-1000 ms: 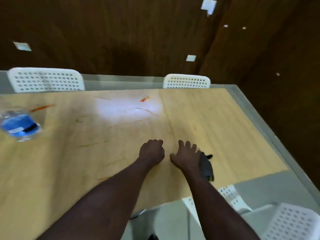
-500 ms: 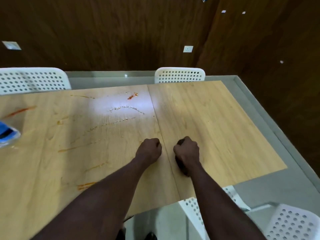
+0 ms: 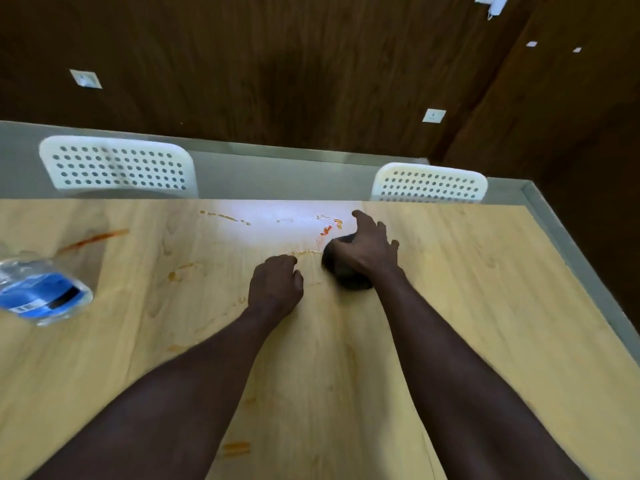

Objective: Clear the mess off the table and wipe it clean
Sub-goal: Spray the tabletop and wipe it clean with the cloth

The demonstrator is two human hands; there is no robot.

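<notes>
Right hand (image 3: 367, 251): laid flat over a dark wadded cloth (image 3: 346, 280), fingers spread and not wrapped round it. I judge this lets the palm bear down and push the wad, not lift it.

Cloth: on the tabletop (image 3: 502, 306) toward the far edge, right of centre, mostly under the palm. It sits just beside the red sauce smear (image 3: 327, 230), so I take it this spot is being wiped.

Left hand (image 3: 277, 289): curled into a fist with nothing visible in it, knuckles down on the tabletop just beside the right hand. Probably a brace while I lean across.

Plastic bottle (image 3: 41, 292): blue label, lying on its side near the left edge, well apart from both hands. It counts as clutter not yet removed.

Other marks: an orange-red streak (image 3: 93, 239) near the bottle, a thin dotted trail (image 3: 225, 216) along the far edge, faint smudges mid-table, and an orange stain (image 3: 235, 448) toward the near edge. By my estimate, most of the wiping remains.

White perforated chairs: one (image 3: 117, 166) behind the far edge at left, one (image 3: 429, 183) at right.
</notes>
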